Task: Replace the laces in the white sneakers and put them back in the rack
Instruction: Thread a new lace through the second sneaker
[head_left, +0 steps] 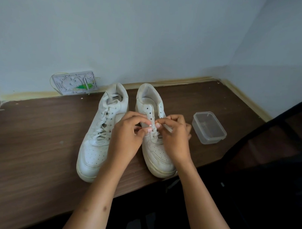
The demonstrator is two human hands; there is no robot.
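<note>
Right now two white shoes sit side by side on the brown tabletop, toes toward the person. Seen from the middle of the tabletop, the left shoe is at about nine o'clock and already has a lace all the way up. The right shoe is at about three o'clock. Its lace only crosses the lowest holes, and the upper holes are bare.

Both hands are over the right shoe. The left hand pinches the lace near its small shiny tip. The right hand pinches another bit of lace, close to the next hole. The fingertips nearly touch.

I think the step is poking the tip through the next hole. To do it well, hold the tip close to its end so it stays stiff. Aim it straight at the hole. Keep the lace flat, not twisted. Then pull it snug, but not so hard that the two ends come out uneven.

A clear plastic box sits near the right shoe, at its three o'clock. A flat white board leans on the wall at eleven o'clock. No shoe rack is in view.
</note>
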